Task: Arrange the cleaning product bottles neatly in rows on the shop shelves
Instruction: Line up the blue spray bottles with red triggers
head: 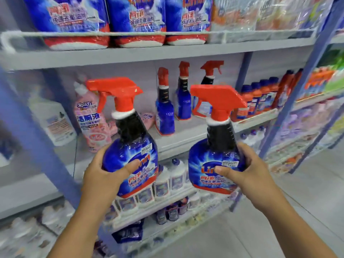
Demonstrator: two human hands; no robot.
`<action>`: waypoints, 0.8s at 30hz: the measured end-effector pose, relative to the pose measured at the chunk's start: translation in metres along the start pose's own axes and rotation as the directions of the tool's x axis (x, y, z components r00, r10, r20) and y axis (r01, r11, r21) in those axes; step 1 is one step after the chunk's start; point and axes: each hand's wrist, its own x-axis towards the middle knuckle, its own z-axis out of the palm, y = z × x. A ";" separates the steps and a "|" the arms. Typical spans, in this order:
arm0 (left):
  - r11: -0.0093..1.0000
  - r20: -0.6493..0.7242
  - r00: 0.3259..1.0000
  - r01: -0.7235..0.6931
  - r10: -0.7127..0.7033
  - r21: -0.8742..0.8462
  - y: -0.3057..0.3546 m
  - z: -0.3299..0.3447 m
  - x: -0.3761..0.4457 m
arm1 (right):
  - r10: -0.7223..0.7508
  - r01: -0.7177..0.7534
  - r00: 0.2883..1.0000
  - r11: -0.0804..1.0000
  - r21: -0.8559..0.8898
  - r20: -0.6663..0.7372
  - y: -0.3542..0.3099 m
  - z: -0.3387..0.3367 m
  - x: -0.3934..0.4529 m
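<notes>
I hold one spray bottle upright in each of my hands, left (104, 170) gripping the left bottle (130, 146), right (249, 170) the right bottle (216, 155), middle shelf (186, 138) just beyond.

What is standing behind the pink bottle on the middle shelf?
Behind the pink bottle lie flat pink packs, showing at its right. The bottle held in the left hand covers most of them, so their number is hidden.
</notes>
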 end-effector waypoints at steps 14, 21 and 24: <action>0.999 -0.246 0.968 -0.033 0.043 0.041 -0.026 -0.003 0.108 | -0.084 0.086 0.931 0.996 0.011 0.356 0.007 0.112 0.194; 0.999 -0.302 0.953 0.007 0.007 0.044 -0.037 -0.006 0.127 | -0.025 0.018 0.887 1.000 0.019 0.461 0.027 0.143 0.222; 0.998 -0.320 0.947 0.026 -0.004 0.065 -0.044 -0.010 0.129 | -0.024 0.020 0.859 1.000 0.013 0.512 0.035 0.151 0.226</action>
